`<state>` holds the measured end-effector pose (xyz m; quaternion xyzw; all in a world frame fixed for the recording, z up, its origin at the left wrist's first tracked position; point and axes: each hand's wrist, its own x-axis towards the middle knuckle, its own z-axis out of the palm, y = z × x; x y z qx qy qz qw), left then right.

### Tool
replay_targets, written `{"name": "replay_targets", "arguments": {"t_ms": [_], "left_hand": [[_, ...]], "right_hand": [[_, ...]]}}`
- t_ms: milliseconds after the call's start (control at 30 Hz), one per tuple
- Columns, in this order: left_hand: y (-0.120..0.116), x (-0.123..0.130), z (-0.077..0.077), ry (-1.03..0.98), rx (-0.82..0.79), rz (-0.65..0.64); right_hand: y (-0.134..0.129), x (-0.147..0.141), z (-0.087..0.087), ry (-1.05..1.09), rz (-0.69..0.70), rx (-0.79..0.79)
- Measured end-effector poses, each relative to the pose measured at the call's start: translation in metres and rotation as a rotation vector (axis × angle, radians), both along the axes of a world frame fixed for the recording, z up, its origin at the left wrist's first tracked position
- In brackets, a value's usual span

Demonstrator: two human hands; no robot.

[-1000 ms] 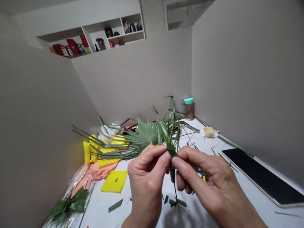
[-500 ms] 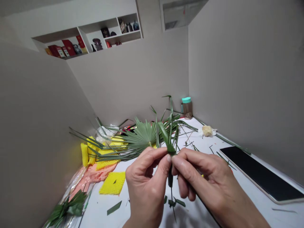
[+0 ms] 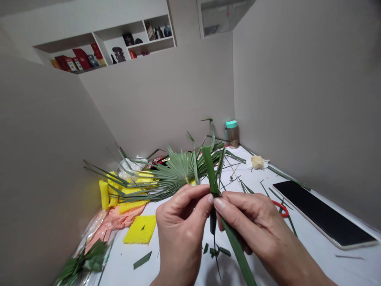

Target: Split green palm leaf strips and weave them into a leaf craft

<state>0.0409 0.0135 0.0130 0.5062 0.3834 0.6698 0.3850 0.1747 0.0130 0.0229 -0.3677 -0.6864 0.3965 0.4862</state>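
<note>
Between my two hands is a folded green palm leaf strip (image 3: 210, 169), its upper end standing up and a thin stem hanging below. My left hand (image 3: 186, 222) pinches the fold between thumb and forefinger. My right hand (image 3: 253, 226) pinches the same fold from the other side, thumb in front. A long, wide tail of the strip (image 3: 238, 248) runs from under my right thumb down toward the bottom edge. Part of the fold is hidden by the fingertips. Behind the hands lies a large fan-shaped palm leaf (image 3: 178, 171).
Yellow foam netting (image 3: 139, 229) and pink cloth (image 3: 111, 222) lie at left, near a bunch of leaves (image 3: 85, 260). A black-screened tablet (image 3: 324, 214) lies at right, with a red handle (image 3: 281, 208) beside my right hand. A teal-lidded bottle (image 3: 232, 133) stands in the corner. Leaf scraps (image 3: 143, 260) dot the white table.
The leaf strip's long tail has swung into view below my right hand, its flat face now showing. The red handle has come into sight. Both hands keep their pinch, and the view has shifted slightly.
</note>
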Motion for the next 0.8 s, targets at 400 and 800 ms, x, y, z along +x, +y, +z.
{"name": "replay_targets", "arguments": {"t_ms": [400, 800], "left_hand": [[-0.0026, 0.0004, 0.0015, 0.004, -0.048, -0.038], [-0.001, 0.0017, -0.0039, -0.006, -0.015, -0.051]], "right_hand": [[-0.0031, 0.0032, -0.0059, -0.068, -0.02, 0.049], [0.0005, 0.0055, -0.0022, 0.047, -0.008, -0.026]]}}
